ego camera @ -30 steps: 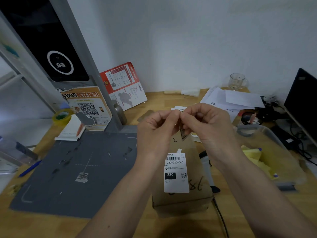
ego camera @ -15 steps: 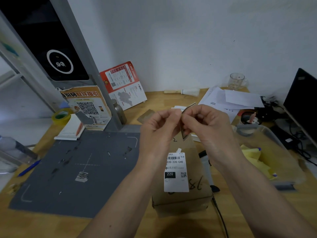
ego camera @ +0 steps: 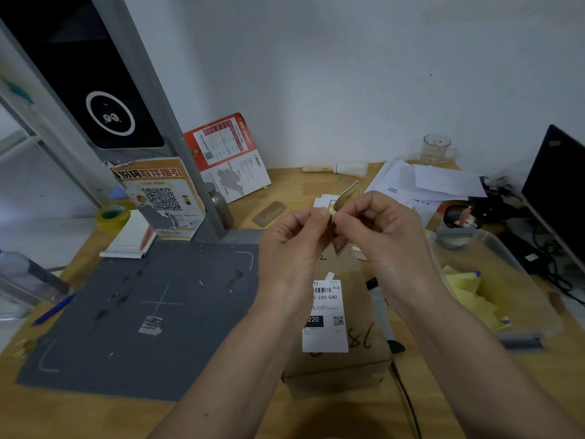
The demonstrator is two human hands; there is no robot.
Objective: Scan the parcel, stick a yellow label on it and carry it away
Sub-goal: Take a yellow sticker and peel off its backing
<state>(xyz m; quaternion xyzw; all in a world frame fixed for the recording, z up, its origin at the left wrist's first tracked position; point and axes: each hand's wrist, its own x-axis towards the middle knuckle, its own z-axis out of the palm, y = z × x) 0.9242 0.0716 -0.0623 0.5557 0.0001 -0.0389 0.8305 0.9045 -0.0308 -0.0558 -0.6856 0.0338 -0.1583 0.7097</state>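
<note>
Pinching: left hand (ego camera: pixel 292 245) and right hand (ego camera: pixel 380 236) together nipped one yellow label (ego camera: pixel 347 195)
Parcel: one box (ego camera: pixel 345 318) lay on the table (ego camera: pixel 221 416) beneath both hands
White labels: one on box

A brown cardboard parcel (ego camera: pixel 351 359) with a white barcode label (ego camera: pixel 326 318) lies flat on the wooden desk (ego camera: pixel 285 185).

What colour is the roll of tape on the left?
Yellow, with green inside: the roll of tape, seen in the head view.
</note>
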